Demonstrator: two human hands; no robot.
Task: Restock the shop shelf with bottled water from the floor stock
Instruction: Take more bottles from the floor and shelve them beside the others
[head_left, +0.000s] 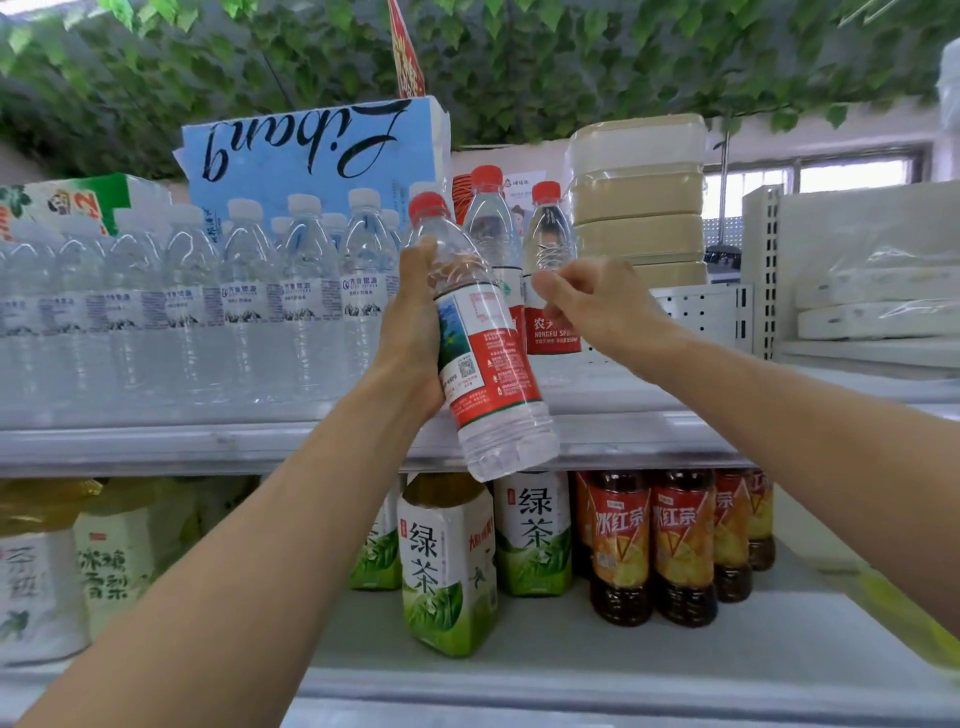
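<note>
My left hand (415, 322) grips a clear water bottle (485, 338) with a red cap and a red-and-white label. It is tilted, its base out in front of the upper shelf's edge (208, 447). Two matching red-capped bottles stand upright on that shelf behind it, one at the back (491, 228) and one to the right (549, 239). My right hand (587, 306) is at the front of the right-hand bottle. Its fingers are loosely curled with the tips at the bottle's label, and they do not wrap round it.
Several white-capped water bottles (249, 291) fill the upper shelf's left side, below a blue carton (311, 150). Stacked beige packs (639, 197) stand at the right. The lower shelf holds green tea bottles (447, 561) and iced red tea bottles (680, 545).
</note>
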